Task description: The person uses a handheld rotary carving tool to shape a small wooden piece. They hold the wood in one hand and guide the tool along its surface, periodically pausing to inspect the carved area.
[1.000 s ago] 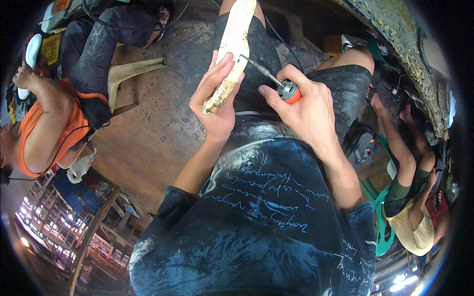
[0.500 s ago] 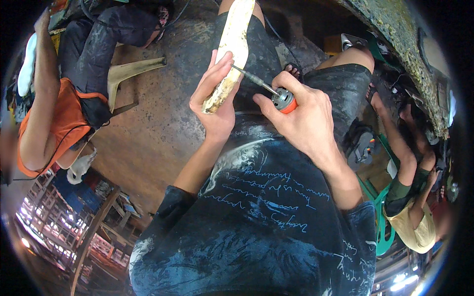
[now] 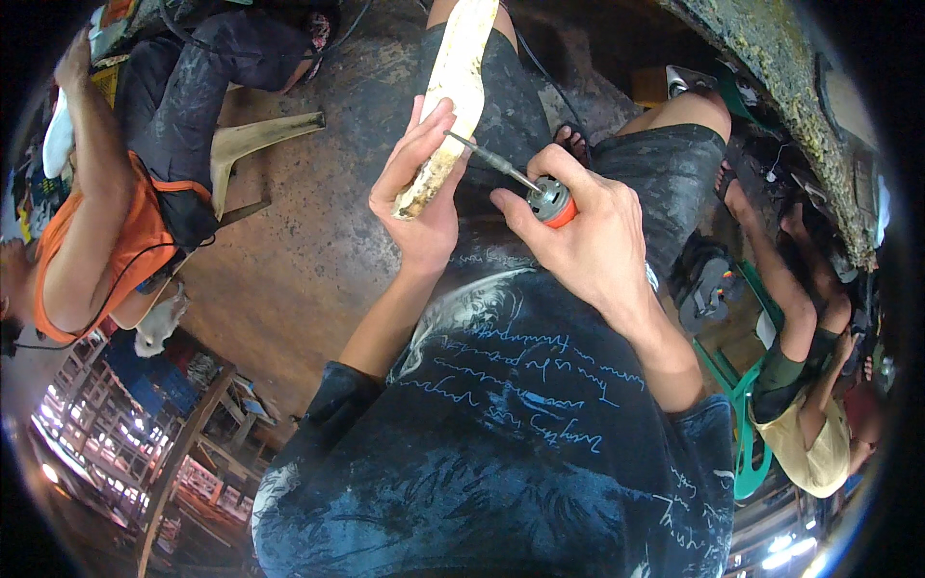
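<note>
My left hand (image 3: 421,193) is closed around a long, pale cream piece (image 3: 462,67), shaped somewhat like a shoe sole. Its near end is mottled brown, and its far end reaches the top edge of the view. A rotary tool (image 3: 551,200) with a grey and orange motor body sits in my right hand (image 3: 593,226), thumb and fingers wrapped round it. From the motor a thin metal shaft points left, its tip at the piece's right edge beside my left fingers. Whether the tip touches cannot be made out.
At the left, a person in an orange top (image 3: 96,246) sits on a pale plastic chair (image 3: 231,159) with a white piece (image 3: 58,135). Another person (image 3: 809,433) sits at the right by a green chair (image 3: 742,414). A rough-edged slab (image 3: 790,96) stands upper right; a cable (image 3: 540,63) runs across the floor.
My right hand and the rotary tool have shifted slightly left, the tip moving a little along the piece. The person at the left has moved an arm and lowered their head into view.
</note>
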A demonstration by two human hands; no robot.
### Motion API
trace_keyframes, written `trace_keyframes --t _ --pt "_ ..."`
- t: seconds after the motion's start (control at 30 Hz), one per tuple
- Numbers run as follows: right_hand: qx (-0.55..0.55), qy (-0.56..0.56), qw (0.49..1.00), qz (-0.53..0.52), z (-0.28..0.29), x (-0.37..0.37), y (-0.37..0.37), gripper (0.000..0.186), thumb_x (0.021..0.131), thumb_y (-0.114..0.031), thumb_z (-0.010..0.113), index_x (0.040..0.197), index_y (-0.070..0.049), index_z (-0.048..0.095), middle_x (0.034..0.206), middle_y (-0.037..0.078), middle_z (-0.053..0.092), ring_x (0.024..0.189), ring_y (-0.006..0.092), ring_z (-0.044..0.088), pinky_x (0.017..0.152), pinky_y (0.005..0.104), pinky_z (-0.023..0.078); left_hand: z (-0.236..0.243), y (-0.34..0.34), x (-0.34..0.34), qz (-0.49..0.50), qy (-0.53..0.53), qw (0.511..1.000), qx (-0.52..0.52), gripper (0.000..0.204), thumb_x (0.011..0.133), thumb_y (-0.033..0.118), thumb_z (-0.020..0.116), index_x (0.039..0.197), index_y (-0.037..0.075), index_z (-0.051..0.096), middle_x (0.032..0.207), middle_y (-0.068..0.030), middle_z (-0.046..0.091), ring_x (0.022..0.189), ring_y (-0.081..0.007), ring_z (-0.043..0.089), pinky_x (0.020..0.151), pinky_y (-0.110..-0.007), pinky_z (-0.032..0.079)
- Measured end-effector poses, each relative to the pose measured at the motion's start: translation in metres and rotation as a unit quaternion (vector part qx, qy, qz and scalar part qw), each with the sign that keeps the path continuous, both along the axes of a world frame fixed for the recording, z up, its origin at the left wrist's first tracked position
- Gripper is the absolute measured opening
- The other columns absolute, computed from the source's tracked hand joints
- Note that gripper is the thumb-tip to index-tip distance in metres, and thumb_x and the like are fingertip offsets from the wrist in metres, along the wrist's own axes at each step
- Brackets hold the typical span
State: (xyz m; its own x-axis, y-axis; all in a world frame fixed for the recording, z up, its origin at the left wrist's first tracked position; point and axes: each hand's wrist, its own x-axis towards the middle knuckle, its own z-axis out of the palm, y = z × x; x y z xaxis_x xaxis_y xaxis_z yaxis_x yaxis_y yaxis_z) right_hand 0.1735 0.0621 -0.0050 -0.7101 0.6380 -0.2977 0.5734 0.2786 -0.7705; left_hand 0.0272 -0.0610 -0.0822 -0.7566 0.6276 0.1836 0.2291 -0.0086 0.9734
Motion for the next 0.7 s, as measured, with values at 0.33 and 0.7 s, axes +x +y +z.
trace_keyframes --t 0.33,0.7 --pt "-0.252 0.074 0.951 -0.166 -0.019 -0.012 0.043 0.042 0.095 -0.044 0.088 0.093 -0.007 0.068 0.07 0.007 0.068 0.056 0.0182 0.065 0.056 0.0341 0.052 0.005 0.003 0.003 0.047 -0.071 0.996 -0.031 0.035 0.096 -0.007 0.08 0.13 -0.001 0.079 0.141 -0.0192 0.076 0.148 -0.0389 0.06 0.129 -0.05 0.041" --pt "-0.293 0.219 0.871 -0.328 -0.065 -0.053 0.112 0.04 0.101 -0.044 0.083 0.1 -0.009 0.063 0.069 0.004 0.064 0.053 0.0139 0.063 0.051 0.0306 0.052 0.006 0.002 0.0 0.053 -0.059 0.996 -0.033 0.038 0.094 -0.01 0.08 0.131 0.0 0.078 0.142 -0.0194 0.075 0.146 -0.0369 0.062 0.128 -0.048 0.043"
